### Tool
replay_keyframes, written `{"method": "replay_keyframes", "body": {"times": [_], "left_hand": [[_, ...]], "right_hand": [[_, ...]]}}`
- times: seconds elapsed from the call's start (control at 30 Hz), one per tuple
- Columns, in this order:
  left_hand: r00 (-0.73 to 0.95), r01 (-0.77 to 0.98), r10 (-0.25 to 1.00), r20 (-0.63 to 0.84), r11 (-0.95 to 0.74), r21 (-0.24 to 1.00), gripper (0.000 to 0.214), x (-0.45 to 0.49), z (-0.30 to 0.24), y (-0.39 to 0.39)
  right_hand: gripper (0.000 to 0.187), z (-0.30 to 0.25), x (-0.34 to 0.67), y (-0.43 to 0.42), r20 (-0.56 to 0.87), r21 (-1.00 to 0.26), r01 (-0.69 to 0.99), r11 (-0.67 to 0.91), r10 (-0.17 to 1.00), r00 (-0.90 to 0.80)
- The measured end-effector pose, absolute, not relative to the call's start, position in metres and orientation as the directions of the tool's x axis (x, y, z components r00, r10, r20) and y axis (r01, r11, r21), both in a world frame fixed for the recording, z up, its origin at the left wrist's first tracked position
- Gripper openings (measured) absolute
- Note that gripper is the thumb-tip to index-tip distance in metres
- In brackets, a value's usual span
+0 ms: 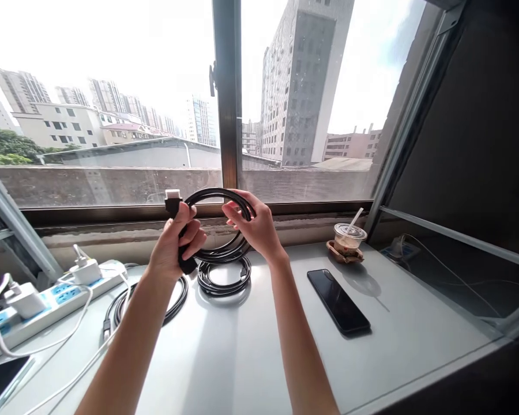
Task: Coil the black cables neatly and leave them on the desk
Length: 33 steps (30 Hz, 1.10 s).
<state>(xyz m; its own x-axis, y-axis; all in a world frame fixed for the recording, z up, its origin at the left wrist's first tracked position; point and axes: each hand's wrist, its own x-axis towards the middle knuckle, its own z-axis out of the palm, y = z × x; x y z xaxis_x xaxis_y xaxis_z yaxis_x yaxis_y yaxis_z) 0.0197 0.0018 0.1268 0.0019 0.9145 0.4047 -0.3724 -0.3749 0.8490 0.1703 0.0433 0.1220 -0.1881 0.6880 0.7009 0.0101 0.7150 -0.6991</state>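
Both my hands hold up a coiled black HDMI cable (214, 193) above the white table. My left hand (179, 236) is closed round the connector side of the coil. A connector with a pale cap or tip (173, 197) points up above its thumb, and another black end sticks out below the fist. On the far side of the loop, my right hand (257, 219) grips the strands between thumb and fingers. Directly beneath lies a second coiled black cable (224, 288) on the table. A third black coil (177, 308) rests to its left, partly hidden behind my left forearm.
A white power strip (54, 302) with plugged-in chargers and loose white cords runs along the left. A dark tablet-like device (4, 380) lies at lower left. At right are a black phone (338, 301) and a lidded drink cup (349, 237) on a brown holder. A window stands behind.
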Motion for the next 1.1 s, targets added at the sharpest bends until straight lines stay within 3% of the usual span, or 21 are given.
{"method": "replay_keyframes", "body": {"times": [0.13, 0.27, 0.4, 0.57, 0.67, 0.77, 0.9, 1.1], "left_hand": [[0.054, -0.428, 0.918, 0.394, -0.335, 0.839, 0.044, 0.035, 0.124, 0.000], [0.124, -0.399, 0.929, 0.348, -0.274, 0.875, 0.045, 0.048, 0.117, 0.003], [0.072, -0.204, 0.940, 0.334, -0.314, 0.927, 0.040, 0.055, 0.110, 0.007], [-0.087, 0.186, 0.933, 0.349, -0.329, 0.926, 0.035, 0.050, 0.107, 0.009], [-0.061, 0.250, 0.952, 0.299, -0.276, 0.928, 0.035, 0.046, 0.109, 0.007], [-0.057, 0.203, 0.964, 0.260, -0.244, 0.948, 0.032, 0.042, 0.112, 0.007], [-0.139, 0.254, 0.957, 0.256, -0.215, 0.943, 0.031, 0.030, 0.114, 0.013], [-0.146, 0.463, 0.989, 0.015, 0.055, 0.885, 0.028, 0.004, 0.091, 0.036]], "right_hand": [[0.043, 0.126, 0.173, 0.039, 0.694, -0.720, -0.161, 0.675, 0.704, -0.152], [0.038, 0.128, 0.182, 0.037, 0.663, -0.743, -0.214, 0.634, 0.741, -0.107], [0.038, 0.126, 0.189, 0.041, 0.603, -0.778, -0.182, 0.601, 0.796, 0.048], [0.041, 0.124, 0.184, 0.046, 0.580, -0.756, -0.189, 0.627, 0.774, 0.254], [0.041, 0.123, 0.181, 0.047, 0.600, -0.748, -0.123, 0.652, 0.744, 0.296], [0.040, 0.122, 0.181, 0.048, 0.658, -0.727, -0.042, 0.685, 0.714, 0.240], [0.041, 0.115, 0.190, 0.056, 0.685, -0.728, 0.064, 0.682, 0.728, 0.029], [0.045, 0.075, 0.193, 0.093, 0.349, -0.889, 0.240, 0.390, 0.916, -0.197]]}}
